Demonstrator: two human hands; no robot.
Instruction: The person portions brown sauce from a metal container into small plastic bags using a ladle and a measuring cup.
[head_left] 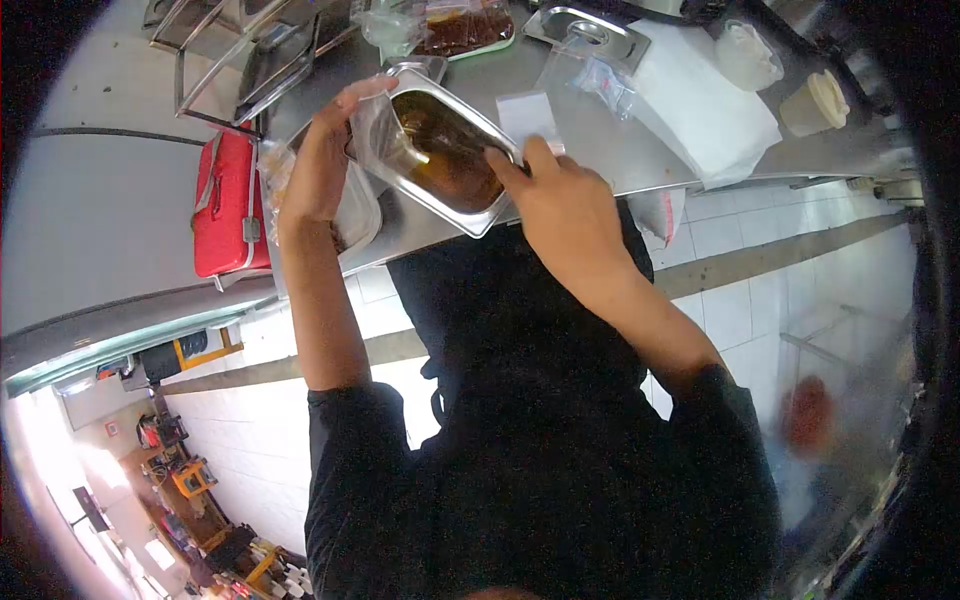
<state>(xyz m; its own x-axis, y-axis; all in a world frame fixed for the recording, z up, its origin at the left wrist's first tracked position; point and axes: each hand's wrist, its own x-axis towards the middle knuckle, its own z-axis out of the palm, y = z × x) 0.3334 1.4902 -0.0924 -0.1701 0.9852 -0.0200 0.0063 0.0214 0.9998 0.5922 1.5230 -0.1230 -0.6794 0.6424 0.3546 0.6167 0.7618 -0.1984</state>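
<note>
A rectangular steel food pan holds dark brown liquid with yellowish pieces in it. Its near corner reaches past the front of the steel counter. My right hand grips the pan's right rim, the thumb on the inner side and the other fingers outside. At the opposite side, my left hand holds a clear plastic bag against the pan's left rim; part of the bag lies over the food. A clear plastic tub stands beneath and beside my left wrist, partly hidden.
A red case stands left of the tub, below a metal rack. Behind the pan sits a tray of dark red food. To the right are a steel lid, white sheets and two pale cups, one nearer.
</note>
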